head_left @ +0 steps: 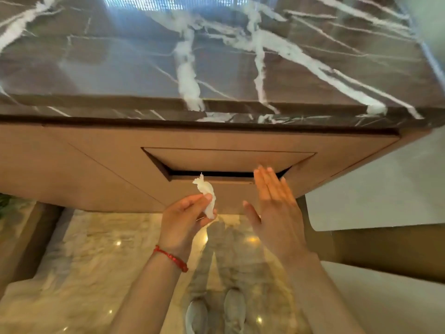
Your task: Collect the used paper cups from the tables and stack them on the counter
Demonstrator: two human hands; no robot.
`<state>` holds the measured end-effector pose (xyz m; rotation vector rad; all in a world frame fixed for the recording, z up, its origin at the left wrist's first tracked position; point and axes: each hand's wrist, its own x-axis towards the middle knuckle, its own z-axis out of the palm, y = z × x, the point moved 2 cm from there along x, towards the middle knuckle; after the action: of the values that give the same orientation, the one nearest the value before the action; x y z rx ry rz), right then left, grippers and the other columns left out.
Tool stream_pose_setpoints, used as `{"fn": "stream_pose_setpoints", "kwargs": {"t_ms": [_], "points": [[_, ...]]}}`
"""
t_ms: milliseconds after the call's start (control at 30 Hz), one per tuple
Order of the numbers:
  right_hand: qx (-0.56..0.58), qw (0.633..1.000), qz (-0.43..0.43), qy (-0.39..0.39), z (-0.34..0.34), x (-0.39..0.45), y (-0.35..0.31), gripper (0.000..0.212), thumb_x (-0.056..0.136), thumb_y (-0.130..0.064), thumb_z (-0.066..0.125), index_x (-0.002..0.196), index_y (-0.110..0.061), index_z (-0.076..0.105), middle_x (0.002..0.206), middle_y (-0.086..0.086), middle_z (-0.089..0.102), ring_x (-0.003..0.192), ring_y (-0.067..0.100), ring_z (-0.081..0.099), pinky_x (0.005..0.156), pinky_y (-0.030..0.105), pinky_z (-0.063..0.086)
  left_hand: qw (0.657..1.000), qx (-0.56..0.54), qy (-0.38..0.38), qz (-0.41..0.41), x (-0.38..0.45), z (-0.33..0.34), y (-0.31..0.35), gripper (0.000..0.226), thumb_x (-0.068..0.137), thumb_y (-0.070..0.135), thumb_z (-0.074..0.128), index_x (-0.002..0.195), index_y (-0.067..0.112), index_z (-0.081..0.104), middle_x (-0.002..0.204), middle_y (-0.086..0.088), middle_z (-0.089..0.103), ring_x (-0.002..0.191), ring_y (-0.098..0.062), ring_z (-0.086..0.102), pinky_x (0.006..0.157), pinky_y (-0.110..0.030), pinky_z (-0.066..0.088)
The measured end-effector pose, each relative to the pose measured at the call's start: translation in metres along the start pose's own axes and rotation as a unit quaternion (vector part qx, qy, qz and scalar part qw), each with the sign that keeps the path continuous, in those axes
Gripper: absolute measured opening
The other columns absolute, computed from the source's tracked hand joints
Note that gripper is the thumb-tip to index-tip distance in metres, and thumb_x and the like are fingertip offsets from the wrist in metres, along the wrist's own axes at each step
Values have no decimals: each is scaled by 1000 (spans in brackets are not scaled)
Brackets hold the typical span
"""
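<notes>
I stand at a dark marble counter (216,56) with white veins. No paper cups are in view. My left hand (185,218) is shut on a crumpled white tissue (207,196), held just below a flap (228,160) set into the counter's tan wooden front. My right hand (277,201) is flat with fingers straight, its fingertips pressing the flap's lower right side. The flap is pushed inward and a dark slot (216,174) shows along its bottom edge. A red string bracelet (172,257) circles my left wrist.
The tan cabinet front (84,169) runs left and right below the counter edge. A glossy pale marble floor (96,261) lies underneath, with my grey shoes (216,309) on it. A white wall (385,189) stands at the right, a green plant (4,203) at the far left.
</notes>
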<state>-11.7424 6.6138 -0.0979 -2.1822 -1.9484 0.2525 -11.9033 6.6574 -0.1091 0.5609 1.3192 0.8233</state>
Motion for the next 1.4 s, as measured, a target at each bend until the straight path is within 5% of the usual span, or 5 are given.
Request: {"fn": "stream_pose_setpoints", "kwargs": {"t_ms": [567, 733, 967, 1233, 1400], "points": [[-11, 985, -52, 165, 20, 31, 14, 55, 85, -20, 57, 133, 3, 46, 137, 18, 50, 131, 33, 44, 108, 47, 30, 997, -64, -13, -51, 65, 32, -24, 11, 86, 13, 61, 80, 4, 63, 58, -3, 65, 56, -9, 65, 49, -16, 51], [3, 987, -47, 152, 20, 33, 14, 58, 81, -17, 59, 134, 3, 45, 137, 18, 51, 131, 33, 44, 108, 48, 29, 994, -86, 9, -70, 81, 42, -22, 21, 74, 8, 68, 54, 6, 62, 57, -8, 58, 58, -21, 58, 54, -25, 52], [33, 995, -31, 93, 17, 35, 14, 62, 85, -16, 60, 139, 2, 36, 143, 18, 43, 138, 30, 33, 113, 42, 20, 983, -148, -3, -106, 86, 57, -17, 11, 92, 13, 52, 91, 3, 57, 98, -13, 62, 95, -22, 60, 65, -21, 54], [4, 999, -19, 46, 18, 19, 9, 65, 89, -18, 61, 143, -2, 29, 150, 13, 33, 141, 27, 24, 115, 42, 22, 999, -36, 8, -35, 48, 40, -12, 11, 88, 15, 58, 95, 10, 65, 90, -6, 68, 80, -15, 66, 65, -20, 56], [3, 1000, -6, -11, 15, -2, 5, 67, 96, -29, 48, 147, -11, 10, 157, 5, 12, 143, 16, 1, 117, 33, 3, 993, 72, 33, 85, 13, 25, -9, 7, 85, 12, 62, 88, 15, 68, 92, 0, 68, 88, -9, 63, 82, -23, 50]]}}
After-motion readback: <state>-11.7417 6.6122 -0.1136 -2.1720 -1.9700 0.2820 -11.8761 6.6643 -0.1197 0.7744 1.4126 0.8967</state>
